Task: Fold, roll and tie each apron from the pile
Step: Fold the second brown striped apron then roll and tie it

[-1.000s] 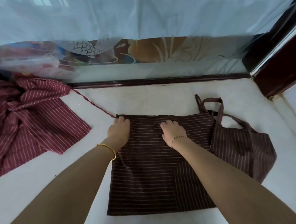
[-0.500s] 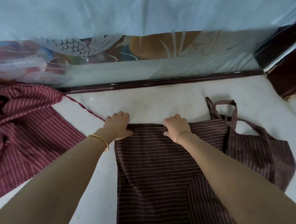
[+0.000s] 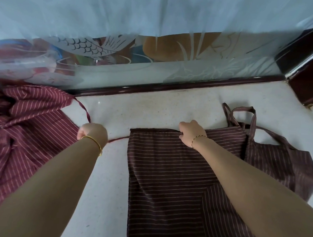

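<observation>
Far left, at nine o'clock: crumpled heap of red white-striped aprons (image 3: 22, 129) on the pale speckled stone bench (image 3: 152, 111). Trailing off it, a thin red tie strap (image 3: 85, 112), looping down toward the left hand (image 3: 93, 133), then running on from under it toward the dark apron. Left hand knuckles-up on the bench, fingers curled under over the strap; gripping it or not, cannot tell. Gold bangle (image 3: 96, 144) on that wrist. Centre now: dark brown white-striped apron (image 3: 167, 173) lying flat, folded, filling the six o'clock stretch. Right hand (image 3: 191, 134) at its top edge, fingers hooked over and pinching the cloth. Thin gold bracelet (image 3: 198, 140) there. Out at three o'clock, bib and looped neck strap (image 3: 242, 119) spread on the bench. Twelve o'clock: frosted glass panel with fish pattern (image 3: 119, 58).
</observation>
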The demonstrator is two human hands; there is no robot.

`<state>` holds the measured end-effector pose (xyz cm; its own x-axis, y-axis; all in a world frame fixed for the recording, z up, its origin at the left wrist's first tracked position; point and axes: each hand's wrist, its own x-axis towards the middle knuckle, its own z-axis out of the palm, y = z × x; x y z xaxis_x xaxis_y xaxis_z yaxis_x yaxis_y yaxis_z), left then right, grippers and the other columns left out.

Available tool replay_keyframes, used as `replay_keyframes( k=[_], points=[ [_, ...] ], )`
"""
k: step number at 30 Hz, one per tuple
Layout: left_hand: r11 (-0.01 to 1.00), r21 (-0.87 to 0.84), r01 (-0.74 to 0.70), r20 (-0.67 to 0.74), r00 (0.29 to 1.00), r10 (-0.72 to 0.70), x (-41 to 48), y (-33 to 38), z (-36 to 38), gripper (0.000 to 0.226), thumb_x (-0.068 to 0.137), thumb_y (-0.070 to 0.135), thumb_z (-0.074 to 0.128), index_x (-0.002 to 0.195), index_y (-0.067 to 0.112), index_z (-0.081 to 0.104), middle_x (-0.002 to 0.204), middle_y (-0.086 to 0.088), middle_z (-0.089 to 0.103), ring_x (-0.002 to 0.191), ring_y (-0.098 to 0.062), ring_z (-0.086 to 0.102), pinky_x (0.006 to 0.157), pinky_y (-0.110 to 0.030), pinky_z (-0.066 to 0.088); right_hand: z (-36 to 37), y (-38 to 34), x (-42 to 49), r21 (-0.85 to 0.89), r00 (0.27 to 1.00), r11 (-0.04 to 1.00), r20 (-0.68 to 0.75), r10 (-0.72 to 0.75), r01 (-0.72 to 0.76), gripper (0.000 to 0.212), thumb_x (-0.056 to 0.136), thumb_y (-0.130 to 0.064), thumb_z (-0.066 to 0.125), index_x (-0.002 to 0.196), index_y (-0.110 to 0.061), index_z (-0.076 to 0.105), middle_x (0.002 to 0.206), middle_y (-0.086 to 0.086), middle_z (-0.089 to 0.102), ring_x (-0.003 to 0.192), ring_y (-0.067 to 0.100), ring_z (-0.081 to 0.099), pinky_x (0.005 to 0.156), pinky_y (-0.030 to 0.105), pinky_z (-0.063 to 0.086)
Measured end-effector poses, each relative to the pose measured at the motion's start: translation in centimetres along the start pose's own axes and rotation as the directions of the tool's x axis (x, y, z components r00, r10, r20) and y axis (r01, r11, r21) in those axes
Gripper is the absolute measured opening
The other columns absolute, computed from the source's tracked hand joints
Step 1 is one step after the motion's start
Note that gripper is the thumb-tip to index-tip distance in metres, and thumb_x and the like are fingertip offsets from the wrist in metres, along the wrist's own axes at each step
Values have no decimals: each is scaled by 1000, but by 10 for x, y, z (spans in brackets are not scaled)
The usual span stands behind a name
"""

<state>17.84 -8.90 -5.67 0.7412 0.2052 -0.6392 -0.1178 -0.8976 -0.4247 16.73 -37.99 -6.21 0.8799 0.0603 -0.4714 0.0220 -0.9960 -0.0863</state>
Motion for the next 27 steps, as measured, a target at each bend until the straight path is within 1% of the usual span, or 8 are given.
replay_keyframes(
  k=[4, 9, 11, 14, 16, 20, 23, 27],
  points=[
    [980, -107, -169, -261, 956, 136, 3, 21, -13, 16, 87, 14, 59, 103, 11, 56, 85, -1, 56, 80, -18, 59, 76, -29, 53, 0, 1, -1, -4, 1000, 1000, -14, -1, 1, 13, 95, -15, 48, 108, -13, 52, 109, 10, 49, 75, 19, 51, 70, 27, 48],
    [925, -207, -319, -106, 947, 303, -5, 49, -21, 14, 91, 24, 57, 96, 12, 60, 81, 1, 57, 83, -20, 60, 78, -31, 51, 3, 2, -4, -52, 999, 998, -27, -47, 46, 23, 99, -21, 46, 116, -11, 57, 108, 10, 58, 102, 22, 51, 87, 32, 50],
    [966, -92, -243, -57, 969, 238, -3, 36, -14, 20, 96, 28, 48, 95, 11, 59, 80, 1, 55, 82, -19, 58, 74, -28, 47, 4, 3, -3, -52, 998, 998, -32, -48, 46, 24, 99, -22, 46, 116, -12, 58, 110, 10, 56, 94, 21, 52, 85, 30, 50],
    [965, 232, 121, 148, 976, -158, -10, 5, -6, 35, 94, 39, 49, 116, 14, 61, 105, 2, 65, 88, -18, 64, 65, -29, 51, 5, 2, -2, -29, 999, 999, -33, -39, 38, 22, 98, -22, 46, 114, -12, 57, 114, 11, 51, 76, 17, 48, 79, 28, 50],
    [933, 299, 200, 158, 954, -255, -15, -4, -12, 39, 94, 35, 51, 125, 11, 56, 114, 0, 63, 95, -18, 64, 76, -28, 54, 4, 2, -3, -19, 999, 999, -37, -33, 33, 21, 98, -24, 47, 113, -13, 56, 114, 11, 50, 73, 17, 49, 76, 27, 50],
    [971, -70, -230, -281, 938, 202, -10, 22, -35, 22, 91, 10, 54, 112, 9, 58, 102, -5, 60, 93, -20, 60, 82, -29, 52, 1, 2, -4, -22, 997, 998, -50, -61, 60, 22, 98, -27, 48, 111, -11, 55, 105, 10, 56, 80, 18, 48, 81, 31, 52],
    [747, -394, -535, -275, 844, 459, -11, 54, -42, 31, 88, 25, 63, 117, 15, 56, 113, -2, 58, 103, -21, 55, 93, -35, 48, 1, 4, -3, -30, 994, 996, -65, -83, 81, 19, 98, -25, 47, 104, -10, 56, 90, 7, 59, 93, 21, 53, 80, 31, 51],
    [772, -335, -540, -268, 840, 471, -3, 70, -34, 41, 86, 36, 65, 121, 20, 52, 113, -1, 57, 105, -23, 51, 90, -34, 44, 2, 7, -2, -10, 995, 997, -66, -71, 71, 19, 98, -26, 48, 103, -10, 56, 97, 9, 57, 84, 20, 53, 81, 31, 52]
  ],
)
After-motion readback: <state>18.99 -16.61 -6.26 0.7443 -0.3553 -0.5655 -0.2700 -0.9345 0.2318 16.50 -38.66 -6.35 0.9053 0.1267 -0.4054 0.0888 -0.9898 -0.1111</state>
